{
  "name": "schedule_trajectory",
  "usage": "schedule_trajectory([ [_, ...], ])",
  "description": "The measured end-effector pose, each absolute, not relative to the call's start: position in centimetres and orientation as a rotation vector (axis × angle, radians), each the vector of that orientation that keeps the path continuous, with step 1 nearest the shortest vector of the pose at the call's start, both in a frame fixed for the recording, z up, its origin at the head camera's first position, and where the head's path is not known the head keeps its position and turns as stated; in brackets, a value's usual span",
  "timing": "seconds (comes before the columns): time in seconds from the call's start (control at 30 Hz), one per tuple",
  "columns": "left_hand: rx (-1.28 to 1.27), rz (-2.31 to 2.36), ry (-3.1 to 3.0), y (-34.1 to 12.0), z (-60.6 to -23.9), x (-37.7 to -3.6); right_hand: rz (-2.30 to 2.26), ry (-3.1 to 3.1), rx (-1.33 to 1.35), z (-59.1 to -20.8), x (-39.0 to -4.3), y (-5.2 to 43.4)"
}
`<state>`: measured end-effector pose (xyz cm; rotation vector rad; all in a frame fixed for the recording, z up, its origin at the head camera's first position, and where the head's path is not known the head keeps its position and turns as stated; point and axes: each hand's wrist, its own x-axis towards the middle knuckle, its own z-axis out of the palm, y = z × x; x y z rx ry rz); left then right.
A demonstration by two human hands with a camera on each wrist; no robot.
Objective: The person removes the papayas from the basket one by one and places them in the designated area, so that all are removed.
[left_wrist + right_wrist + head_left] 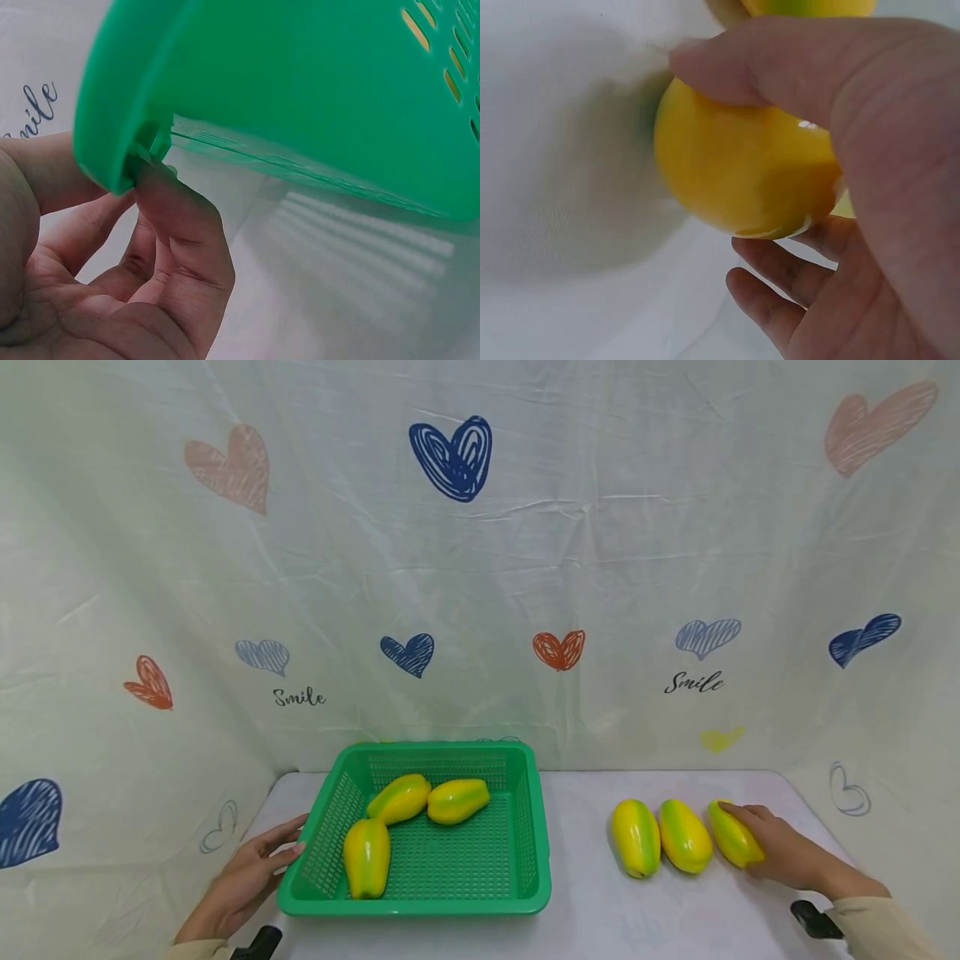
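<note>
In the head view, a table (585, 910) covered with a white cloth carries a green basket (536, 827) on its left half. The left hand (251, 877) lies at the left edge of the table, its fingers stretched toward the left wall of the basket, and the fingertips touch the rim near the front left corner. Three yellow-green papayas lie inside the basket: one papaya (367, 857) near the front left corner, and two more, a second papaya (400, 798) and a third papaya (458, 801), touching each other near the back wall. On the right half of the table three other fruits lie in a row, close to each other: the left fruit (636, 837), the middle fruit (685, 836) and the right fruit (731, 835). The right hand (783, 852) lies on the right fruit, near the right edge of the table, with the fingers bent over it. A curtain (480, 568) with hearts hangs behind the table.

In the left wrist view, the left hand (112, 277) is under the rim of the basket (315, 90). The fingers (180, 217) are relaxed and one fingertip presses against the lower side of the rim; the hand does not close around anything.

In the right wrist view, the right hand (870, 210) holds the right fruit (742, 172) on the white cloth. The thumb lies over its top and the other fingers (780, 300) curl under it, so the hand is clamped on the fruit.
</note>
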<state>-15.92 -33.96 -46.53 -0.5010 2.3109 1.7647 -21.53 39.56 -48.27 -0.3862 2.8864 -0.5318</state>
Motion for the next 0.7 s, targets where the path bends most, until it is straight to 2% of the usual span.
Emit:
schedule_trajectory([
  [0.7, -0.476, 1.796, 2.300, -33.96, -46.50, -15.83, -0.483, 2.914, -0.369, -48.07, -21.09, 38.67],
])
